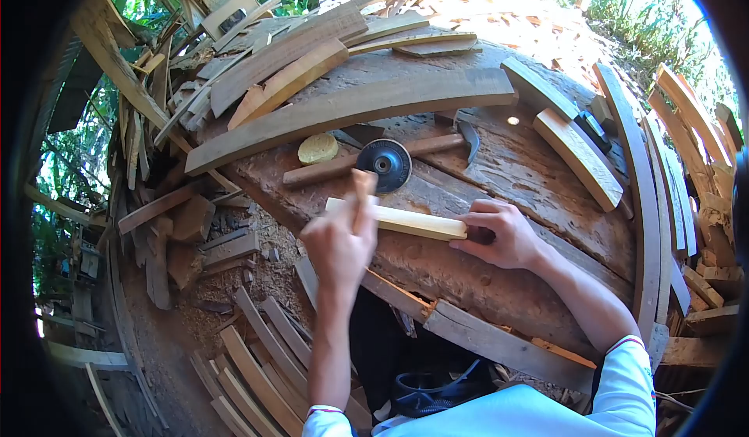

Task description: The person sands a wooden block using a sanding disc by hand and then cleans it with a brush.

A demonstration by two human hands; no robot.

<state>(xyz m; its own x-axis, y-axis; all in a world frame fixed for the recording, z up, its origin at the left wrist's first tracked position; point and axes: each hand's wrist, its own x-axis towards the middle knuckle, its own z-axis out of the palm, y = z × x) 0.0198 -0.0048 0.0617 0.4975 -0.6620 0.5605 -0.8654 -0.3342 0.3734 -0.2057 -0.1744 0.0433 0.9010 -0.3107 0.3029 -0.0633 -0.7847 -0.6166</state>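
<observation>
A pale, squared wooden strip lies crosswise just above the near part of the workbench. My right hand pinches its right end between thumb and fingers. Over the strip's left end is my left hand, closed and smeared by motion. From its fist sticks up a narrow orange-brown piece; blur hides whether it is wood or folded sandpaper. Just beyond the strip lie a round dark abrasive disc and a hammer with a wooden handle. A round yellowish block sits left of the disc.
A long curved board spans the workbench behind the tools. More planks lie at the right, and offcuts pile up at the back left. Curved slats stand low at the left. A black cable is near my lap.
</observation>
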